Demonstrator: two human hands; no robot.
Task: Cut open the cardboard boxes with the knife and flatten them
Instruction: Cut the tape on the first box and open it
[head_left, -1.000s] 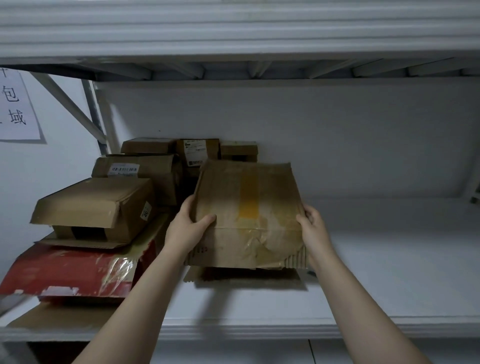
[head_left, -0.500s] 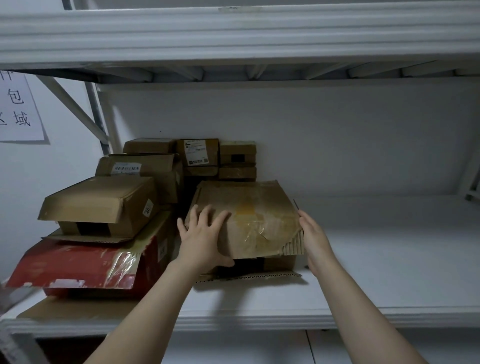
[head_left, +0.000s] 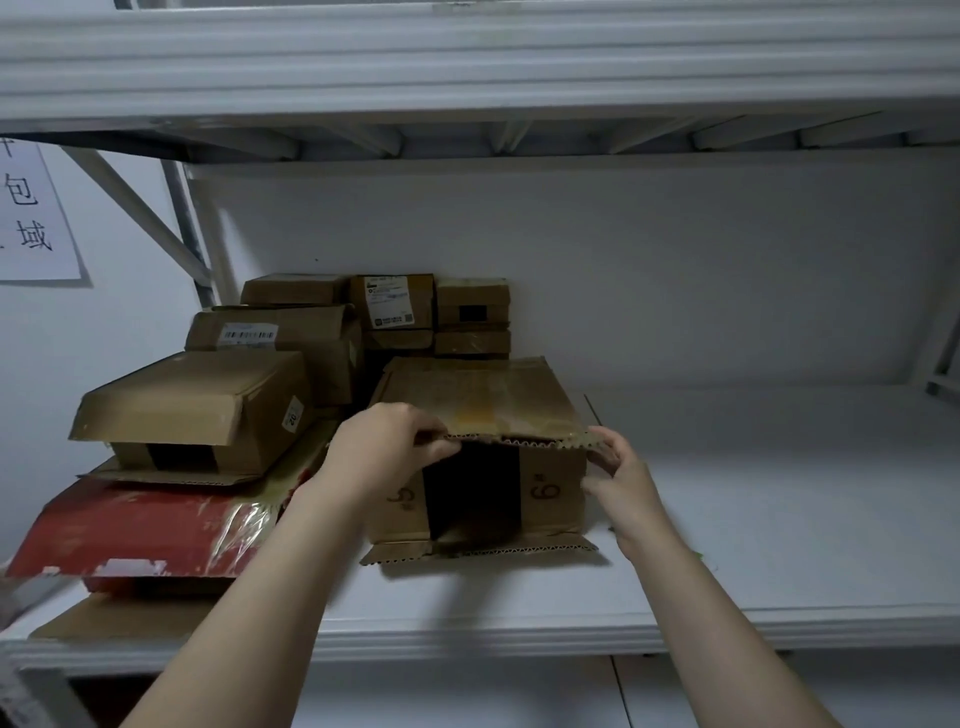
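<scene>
Beside the open box (head_left: 483, 400), cartons (head_left: 192, 405) atop a red package (head_left: 130, 530).

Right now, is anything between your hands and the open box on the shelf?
Nothing visible. The left hand and right hand both grip the front edge of the top flap of the cardboard box.

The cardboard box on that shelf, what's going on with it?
A person has both hands on a brown cardboard box standing on a white shelf. The left hand and right hand each pinch an end of its near top flap, held up so the open end shows. More boxes are piled at the left. No knife is in view.
</scene>
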